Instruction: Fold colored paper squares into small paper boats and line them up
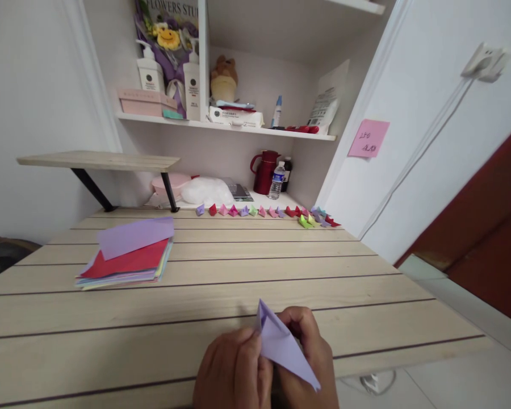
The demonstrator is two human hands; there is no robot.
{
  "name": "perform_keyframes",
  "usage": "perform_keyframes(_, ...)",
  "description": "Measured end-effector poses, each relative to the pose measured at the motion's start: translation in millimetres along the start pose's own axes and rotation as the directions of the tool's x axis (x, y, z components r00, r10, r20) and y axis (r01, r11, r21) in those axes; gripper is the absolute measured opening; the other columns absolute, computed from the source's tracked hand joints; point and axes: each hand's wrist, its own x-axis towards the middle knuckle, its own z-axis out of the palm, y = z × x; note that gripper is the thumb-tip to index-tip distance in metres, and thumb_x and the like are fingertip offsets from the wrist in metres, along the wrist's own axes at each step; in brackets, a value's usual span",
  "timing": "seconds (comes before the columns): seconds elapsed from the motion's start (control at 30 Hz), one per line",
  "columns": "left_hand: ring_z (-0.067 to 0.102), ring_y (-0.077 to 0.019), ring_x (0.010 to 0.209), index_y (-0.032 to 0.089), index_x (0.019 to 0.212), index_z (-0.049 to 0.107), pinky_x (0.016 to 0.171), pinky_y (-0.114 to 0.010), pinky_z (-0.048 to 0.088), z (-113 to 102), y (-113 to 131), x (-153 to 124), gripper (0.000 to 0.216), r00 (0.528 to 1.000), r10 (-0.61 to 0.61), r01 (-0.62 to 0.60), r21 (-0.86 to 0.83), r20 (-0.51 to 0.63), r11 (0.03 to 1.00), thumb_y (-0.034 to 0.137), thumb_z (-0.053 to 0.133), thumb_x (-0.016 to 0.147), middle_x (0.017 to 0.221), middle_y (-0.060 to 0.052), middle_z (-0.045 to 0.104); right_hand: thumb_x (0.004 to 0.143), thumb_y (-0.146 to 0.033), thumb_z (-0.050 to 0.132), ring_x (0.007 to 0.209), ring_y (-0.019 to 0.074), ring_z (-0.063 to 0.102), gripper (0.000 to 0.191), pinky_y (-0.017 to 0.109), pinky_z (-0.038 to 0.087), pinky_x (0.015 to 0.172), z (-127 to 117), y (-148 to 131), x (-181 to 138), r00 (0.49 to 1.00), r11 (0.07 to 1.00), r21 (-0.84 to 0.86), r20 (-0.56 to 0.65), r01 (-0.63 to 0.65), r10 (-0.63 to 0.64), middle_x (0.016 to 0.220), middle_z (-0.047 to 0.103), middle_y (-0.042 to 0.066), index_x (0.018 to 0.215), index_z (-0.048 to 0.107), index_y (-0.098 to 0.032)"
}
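Observation:
Between my two hands is a folded piece of light purple paper (282, 346), its pointed tip up and a long edge slanting down to the right. My left hand (232, 366) pinches its left side, thumb and fingers pressed together. From the right, my right hand (313, 349) grips the paper, with some fingers hidden behind it. Both hands are low over the near part of the wooden table (187, 318). A stack of coloured paper (123, 278) lies to the left, topped by a red sheet (130, 258) and a purple sheet (136, 236).
Along the table's back edge runs a row of small folded paper pieces (244, 211), clustered at the right. A raised wooden stand (97, 161) is at the back left. Behind are a red jug (265, 172), a water bottle (277, 182) and shelves holding pump bottles (150, 71).

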Motion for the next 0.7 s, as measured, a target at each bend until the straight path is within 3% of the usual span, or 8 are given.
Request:
perform_keyframes(0.2, 0.071, -0.0148, 0.079, 0.021, 0.100, 0.061, 0.096, -0.036, 0.049, 1.6, 11.3, -2.5, 0.029, 0.998, 0.039, -0.037, -0.035, 0.047, 0.999, 0.001, 0.049, 0.084, 0.083, -0.004, 0.074, 0.081, -0.036, 0.060, 0.061, 0.0178, 0.059, 0.013, 0.026, 0.045, 0.059, -3.2, -9.9, 3.3, 0.998, 0.996, -0.089, -0.066, -0.020, 0.014, 0.073, 0.068, -0.001, 0.089, 0.061, -0.026)
perform_keyframes(0.3, 0.070, -0.0148, 0.076, 0.024, 0.099, 0.062, 0.104, -0.041, 0.042, 2.3, 16.0, 0.9, 0.012, 0.997, -0.048, 0.060, -0.257, 0.053, 0.965, 0.023, 0.050, 0.095, 0.083, -0.001, 0.073, 0.084, -0.036, 0.057, 0.062, 0.0175, 0.058, 0.013, 0.026, 0.044, 0.060, -6.1, -11.6, 6.7, 1.000, 0.999, -0.045, -0.015, -0.011, 0.010, 0.070, 0.065, -0.001, 0.084, 0.064, -0.025)
perform_keyframes(0.37, 0.068, -0.0164, 0.078, 0.027, 0.097, 0.062, 0.102, -0.040, 0.043, 0.8, 16.9, 5.4, 0.024, 0.976, -0.202, 0.218, -0.445, 0.084, 0.868, 0.042, 0.043, 0.098, 0.082, 0.000, 0.071, 0.086, -0.039, 0.056, 0.060, 0.0168, 0.055, 0.018, 0.025, 0.042, 0.057, -8.0, -12.4, 8.9, 0.998, 0.999, 0.011, 0.046, -0.035, 0.035, 0.065, 0.062, -0.001, 0.081, 0.063, -0.024)
perform_keyframes(0.43, 0.067, -0.0174, 0.084, 0.029, 0.099, 0.062, 0.094, -0.035, 0.046, -2.1, 14.8, 11.3, 0.025, 0.889, -0.425, 0.444, -0.543, 0.169, 0.713, 0.045, 0.042, 0.098, 0.086, 0.000, 0.070, 0.087, -0.043, 0.055, 0.059, 0.0161, 0.052, 0.023, 0.025, 0.040, 0.055, -9.5, -13.4, 10.5, 0.993, 0.995, 0.067, 0.096, -0.073, 0.067, 0.064, 0.060, -0.002, 0.079, 0.062, -0.023)
perform_keyframes(0.53, 0.066, -0.0184, 0.091, 0.027, 0.109, 0.063, 0.087, -0.031, 0.047, -6.6, 7.8, 21.5, 0.025, 0.665, -0.657, 0.720, -0.537, 0.355, 0.439, 0.044, 0.055, 0.092, 0.102, -0.003, 0.070, 0.086, -0.046, 0.058, 0.059, 0.0154, 0.050, 0.026, 0.024, 0.040, 0.055, -10.0, -14.5, 10.7, 0.984, 0.985, 0.111, 0.135, -0.132, 0.117, 0.063, 0.057, -0.002, 0.075, 0.060, -0.023)
perform_keyframes(0.6, 0.065, -0.0188, 0.089, 0.025, 0.106, 0.066, 0.084, -0.030, 0.047, -8.3, 3.1, 27.6, 0.029, 0.571, -0.672, 0.797, -0.514, 0.471, 0.317, 0.048, 0.060, 0.088, 0.101, -0.004, 0.070, 0.085, -0.048, 0.060, 0.058, 0.0153, 0.049, 0.029, 0.024, 0.040, 0.053, -8.7, -13.6, 9.8, 0.974, 0.974, 0.133, 0.161, -0.181, 0.159, 0.062, 0.056, -0.002, 0.073, 0.059, -0.022)
perform_keyframes(0.7, 0.060, -0.0176, 0.081, 0.022, 0.083, 0.070, 0.076, -0.026, 0.045, -9.0, -0.6, 33.2, 0.031, 0.506, -0.621, 0.845, -0.488, 0.599, 0.219, 0.052, 0.063, 0.085, 0.083, -0.001, 0.066, 0.080, -0.051, 0.065, 0.056, 0.0149, 0.047, 0.032, 0.023, 0.036, 0.050, -5.9, -10.4, 8.3, 0.954, 0.952, 0.153, 0.178, -0.267, 0.239, 0.058, 0.054, -0.003, 0.070, 0.058, -0.021)
